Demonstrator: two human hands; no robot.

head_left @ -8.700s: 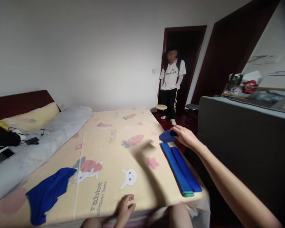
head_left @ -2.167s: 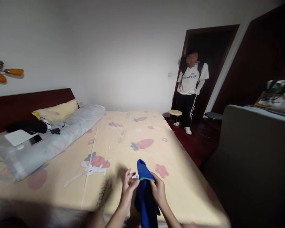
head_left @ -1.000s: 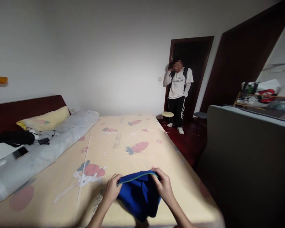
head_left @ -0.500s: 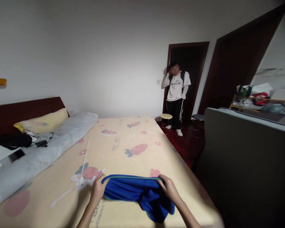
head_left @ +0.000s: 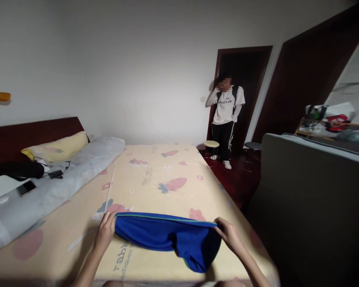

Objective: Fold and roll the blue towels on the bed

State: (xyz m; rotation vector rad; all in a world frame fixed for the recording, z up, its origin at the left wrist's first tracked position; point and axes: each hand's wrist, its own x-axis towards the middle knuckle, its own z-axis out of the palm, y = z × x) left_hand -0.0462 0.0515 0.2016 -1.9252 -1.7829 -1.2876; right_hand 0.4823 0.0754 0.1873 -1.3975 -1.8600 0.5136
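blue cloth [head_left: 167, 237] x1. hands x2: left hand [head_left: 105, 231], right hand [head_left: 229, 236]. bed [head_left: 155, 175] x1. yellow pillow [head_left: 56, 146] x1, grey bolster [head_left: 62, 175] x1. phone [head_left: 26, 188] x1. stools x2: pale stool [head_left: 211, 144], dark stool [head_left: 253, 146]. person [head_left: 225, 115] by doorway x1.

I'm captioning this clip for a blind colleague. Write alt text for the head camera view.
The left hand and right hand hold a blue cloth stretched by its top edge over a carrot-print bed. A person in a white shirt stands by the far doorway.
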